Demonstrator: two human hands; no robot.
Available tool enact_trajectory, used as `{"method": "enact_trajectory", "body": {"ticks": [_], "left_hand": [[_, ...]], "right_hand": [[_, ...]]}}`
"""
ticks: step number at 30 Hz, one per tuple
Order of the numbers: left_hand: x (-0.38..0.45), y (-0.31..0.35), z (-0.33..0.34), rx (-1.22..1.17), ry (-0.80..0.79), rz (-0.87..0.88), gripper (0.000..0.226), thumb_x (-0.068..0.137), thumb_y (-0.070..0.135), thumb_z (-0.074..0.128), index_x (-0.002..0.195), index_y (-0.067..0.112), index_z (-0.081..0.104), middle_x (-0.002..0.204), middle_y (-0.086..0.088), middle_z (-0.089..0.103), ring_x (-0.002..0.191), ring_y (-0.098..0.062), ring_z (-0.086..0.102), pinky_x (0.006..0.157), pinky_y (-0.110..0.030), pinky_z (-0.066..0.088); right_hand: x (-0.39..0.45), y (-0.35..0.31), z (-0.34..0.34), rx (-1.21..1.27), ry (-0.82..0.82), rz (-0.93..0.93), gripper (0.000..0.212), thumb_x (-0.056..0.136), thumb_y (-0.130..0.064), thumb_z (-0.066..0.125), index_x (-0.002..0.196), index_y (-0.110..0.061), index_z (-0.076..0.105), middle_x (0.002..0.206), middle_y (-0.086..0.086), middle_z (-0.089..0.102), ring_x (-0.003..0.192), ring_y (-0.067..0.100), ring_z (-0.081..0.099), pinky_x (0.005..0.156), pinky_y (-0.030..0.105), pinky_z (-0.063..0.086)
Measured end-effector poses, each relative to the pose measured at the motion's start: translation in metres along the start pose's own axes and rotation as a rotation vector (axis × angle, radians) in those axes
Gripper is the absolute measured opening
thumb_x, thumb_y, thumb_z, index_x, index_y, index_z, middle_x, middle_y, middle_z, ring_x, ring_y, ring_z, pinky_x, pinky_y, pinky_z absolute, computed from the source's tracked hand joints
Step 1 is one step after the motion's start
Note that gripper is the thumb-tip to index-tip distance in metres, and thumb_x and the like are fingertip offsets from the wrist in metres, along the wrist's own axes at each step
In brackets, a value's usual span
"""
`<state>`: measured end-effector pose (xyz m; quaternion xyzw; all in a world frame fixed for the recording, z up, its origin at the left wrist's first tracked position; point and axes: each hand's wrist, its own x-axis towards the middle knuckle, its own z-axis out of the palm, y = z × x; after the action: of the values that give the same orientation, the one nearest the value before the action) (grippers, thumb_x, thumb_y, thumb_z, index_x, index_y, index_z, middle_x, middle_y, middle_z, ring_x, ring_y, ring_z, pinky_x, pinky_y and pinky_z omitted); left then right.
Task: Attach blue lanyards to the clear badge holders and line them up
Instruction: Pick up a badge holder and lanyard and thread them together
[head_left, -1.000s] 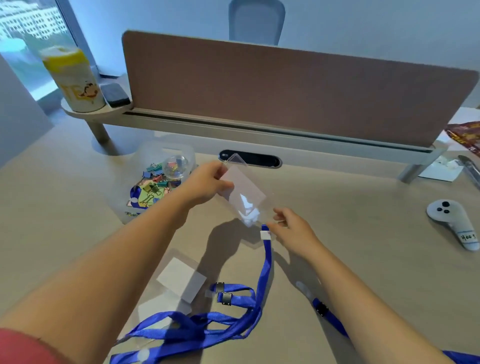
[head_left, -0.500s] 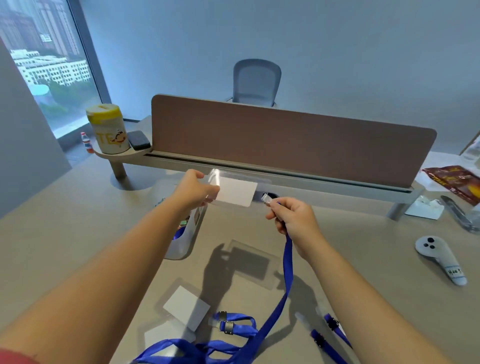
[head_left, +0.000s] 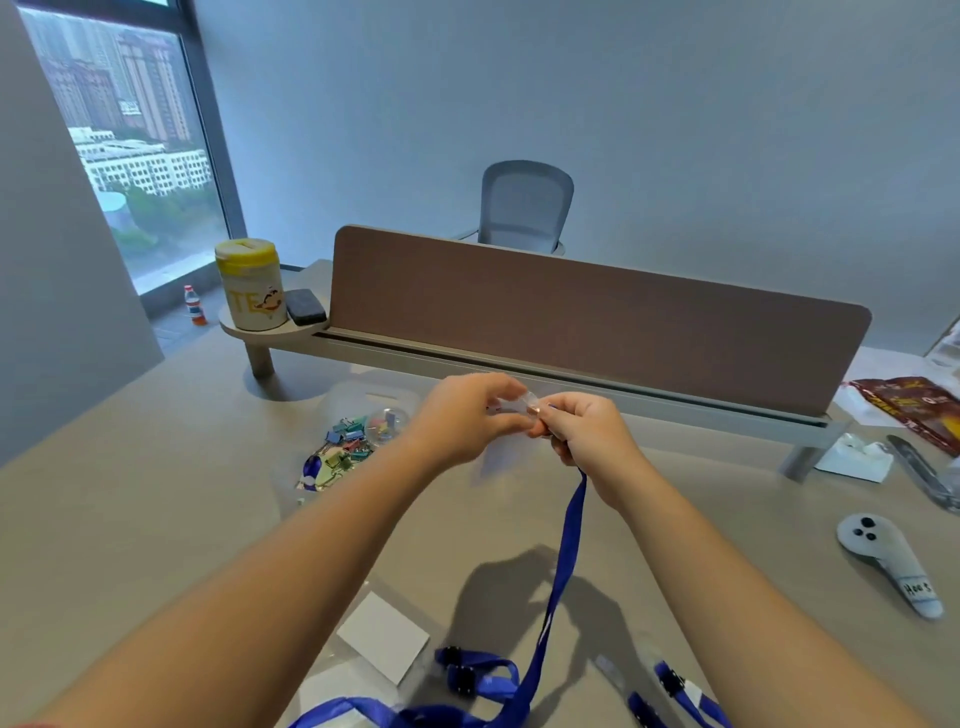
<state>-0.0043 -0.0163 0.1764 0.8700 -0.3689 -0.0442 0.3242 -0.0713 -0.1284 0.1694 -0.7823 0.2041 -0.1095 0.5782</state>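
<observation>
Both hands raised above the desk (head_left: 130, 519), meeting in front of the brown divider panel (head_left: 597, 322). Left hand (head_left: 462, 421) pinches the top edge of a clear badge holder (head_left: 501, 452); the holder hangs below the fingers, nearly transparent, its outline faint against the desk. Right hand (head_left: 587, 436) curled around the end of a blue lanyard (head_left: 563, 561), thumb and forefinger pinching its small clip right at the holder's top edge. Whether the clip is actually through the slot: cannot tell, fingertips cover the joint. Lanyard strap drops from the right hand down to the desk and joins a loose heap of blue lanyards (head_left: 483, 686) at the lower edge of view, black buckles showing. Another blue strap end (head_left: 685, 691) lies to the right of the heap. Two more badge holders with white card inserts (head_left: 384, 636) lie flat on the desk, left of the heap, partly overlapping. Clear plastic tub of coloured binder clips (head_left: 348, 441) sits left of the left wrist. White handheld controller (head_left: 888, 561) with a handwritten label lies on the right of the desk. Yellow-lidded canister (head_left: 252, 283) and a dark eraser-like block (head_left: 305, 306) stand on the round shelf at the divider's left end. Grey office chair (head_left: 524, 208) beyond the divider.
</observation>
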Motion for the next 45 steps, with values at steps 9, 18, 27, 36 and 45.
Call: {"method": "enact_trajectory", "body": {"ticks": [9, 18, 27, 36, 45], "left_hand": [[0.004, 0.003, -0.001, 0.414, 0.028, 0.265, 0.030, 0.090, 0.027, 0.049, 0.115, 0.012, 0.057, 0.120, -0.006, 0.061, 0.107, -0.018, 0.055, 0.090, -0.024, 0.045], [0.012, 0.006, -0.006, 0.404, -0.151, 0.128, 0.030, 0.089, 0.024, 0.053, 0.116, 0.014, 0.061, 0.117, -0.006, 0.065, 0.102, -0.021, 0.060, 0.090, -0.028, 0.048], [0.006, 0.000, -0.009, -0.007, -0.086, -0.004, 0.026, 0.085, 0.016, 0.056, 0.104, 0.002, 0.066, 0.106, -0.018, 0.068, 0.088, -0.020, 0.057, 0.083, -0.026, 0.046], [0.008, -0.001, 0.000, 0.017, 0.029, 0.031, 0.026, 0.090, 0.018, 0.050, 0.108, 0.005, 0.064, 0.110, -0.014, 0.067, 0.100, -0.024, 0.059, 0.085, -0.029, 0.048], [0.012, 0.000, 0.007, -0.595, 0.057, -0.081, 0.020, 0.089, 0.006, 0.049, 0.093, -0.008, 0.064, 0.068, 0.001, 0.058, 0.065, -0.006, 0.055, 0.053, -0.005, 0.049]], "right_hand": [[-0.004, -0.002, -0.006, -0.128, -0.056, -0.026, 0.027, 0.094, -0.014, 0.046, 0.070, -0.017, 0.059, 0.061, -0.001, 0.056, 0.053, 0.007, 0.039, 0.053, 0.016, 0.032], [-0.001, 0.006, -0.005, -0.224, -0.068, -0.088, 0.017, 0.089, -0.009, 0.049, 0.078, -0.008, 0.061, 0.059, -0.001, 0.048, 0.056, 0.010, 0.039, 0.055, 0.021, 0.034], [0.000, 0.005, -0.001, -0.188, -0.090, -0.116, 0.026, 0.089, -0.017, 0.055, 0.064, -0.021, 0.056, 0.062, -0.002, 0.048, 0.060, 0.011, 0.040, 0.059, 0.022, 0.037], [0.007, 0.005, 0.005, -0.079, 0.030, -0.052, 0.023, 0.085, -0.012, 0.055, 0.062, -0.016, 0.057, 0.056, 0.003, 0.043, 0.052, 0.011, 0.032, 0.051, 0.024, 0.028], [0.004, -0.002, 0.003, -0.027, 0.054, -0.134, 0.027, 0.089, -0.015, 0.052, 0.062, -0.018, 0.050, 0.055, -0.003, 0.045, 0.053, 0.008, 0.036, 0.052, 0.022, 0.032]]}}
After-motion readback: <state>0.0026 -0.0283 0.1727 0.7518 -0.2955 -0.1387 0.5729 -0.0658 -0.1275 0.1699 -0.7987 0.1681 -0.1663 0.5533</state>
